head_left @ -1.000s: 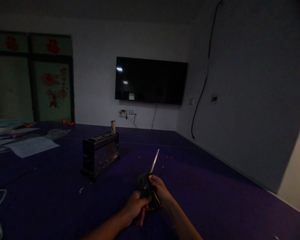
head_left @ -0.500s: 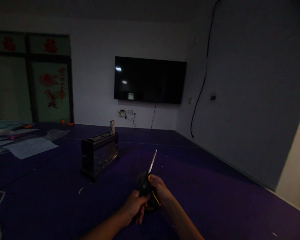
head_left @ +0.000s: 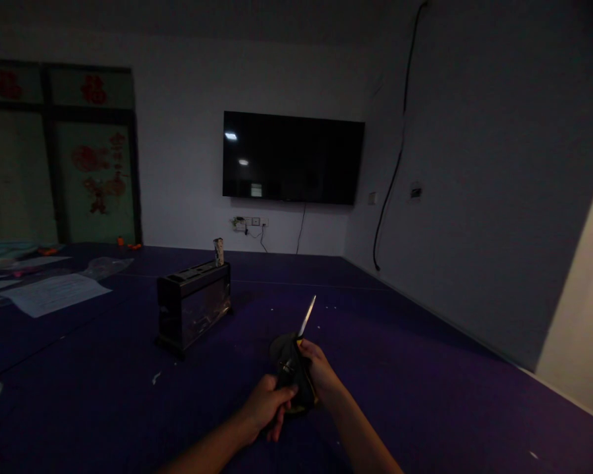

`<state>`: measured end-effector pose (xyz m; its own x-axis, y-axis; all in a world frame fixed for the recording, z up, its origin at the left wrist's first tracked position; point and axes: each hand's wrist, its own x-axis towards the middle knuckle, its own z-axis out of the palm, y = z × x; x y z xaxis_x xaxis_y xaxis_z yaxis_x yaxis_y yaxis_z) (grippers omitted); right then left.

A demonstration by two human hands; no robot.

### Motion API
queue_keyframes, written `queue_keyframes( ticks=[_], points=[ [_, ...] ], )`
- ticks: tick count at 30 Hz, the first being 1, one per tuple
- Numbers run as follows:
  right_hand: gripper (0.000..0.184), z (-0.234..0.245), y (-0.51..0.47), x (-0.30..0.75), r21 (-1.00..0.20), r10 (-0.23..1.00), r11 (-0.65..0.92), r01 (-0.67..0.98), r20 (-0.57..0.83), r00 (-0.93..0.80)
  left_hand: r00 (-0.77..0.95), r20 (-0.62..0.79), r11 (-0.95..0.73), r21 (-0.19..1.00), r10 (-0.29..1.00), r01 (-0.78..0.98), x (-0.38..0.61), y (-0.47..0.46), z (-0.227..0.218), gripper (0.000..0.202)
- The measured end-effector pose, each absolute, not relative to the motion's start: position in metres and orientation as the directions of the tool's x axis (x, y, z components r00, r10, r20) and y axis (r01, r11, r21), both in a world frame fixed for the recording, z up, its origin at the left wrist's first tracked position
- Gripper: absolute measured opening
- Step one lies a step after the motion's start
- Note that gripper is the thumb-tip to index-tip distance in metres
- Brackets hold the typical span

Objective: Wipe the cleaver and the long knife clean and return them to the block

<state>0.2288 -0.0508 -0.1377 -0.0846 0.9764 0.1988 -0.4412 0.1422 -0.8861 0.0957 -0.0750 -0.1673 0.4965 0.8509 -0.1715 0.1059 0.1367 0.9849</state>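
Observation:
In the lower middle, a dark tool with yellow edging (head_left: 306, 392) sits between my hands; its exact kind is hard to make out in the dim light. My left hand (head_left: 269, 403) is wrapped around its black body, thumb on top. At its upper right side, the curled fingers of my right hand (head_left: 321, 368) grip a yellow-edged part. From there a narrow bright metal blade (head_left: 307, 317) points up and away from me. A dark grey rounded part (head_left: 279, 345) shows just beyond my left thumb.
A long black box-like appliance (head_left: 194, 306) stands left on the purple surface (head_left: 405, 388), a patterned upright object (head_left: 219, 252) on top. Papers (head_left: 56, 293) and clear plastic (head_left: 106, 266) lie far left. A television (head_left: 294, 158) and a hanging black cable (head_left: 398, 158) are on the walls.
The blade's tip has shifted slightly right, and my right hand has moved a little right with it. My left hand keeps its grip. The background has slid slightly left.

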Motion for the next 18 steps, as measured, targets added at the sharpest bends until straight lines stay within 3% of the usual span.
queue_keyframes(
  ticks=[18],
  points=[
    [0.027,-0.130,-0.046,0.255,-0.868,0.964,0.266,-0.420,0.242,0.110,0.557,-0.163,0.089,0.983,0.814,0.158,0.097,-0.077,-0.166,0.047]
  ],
)
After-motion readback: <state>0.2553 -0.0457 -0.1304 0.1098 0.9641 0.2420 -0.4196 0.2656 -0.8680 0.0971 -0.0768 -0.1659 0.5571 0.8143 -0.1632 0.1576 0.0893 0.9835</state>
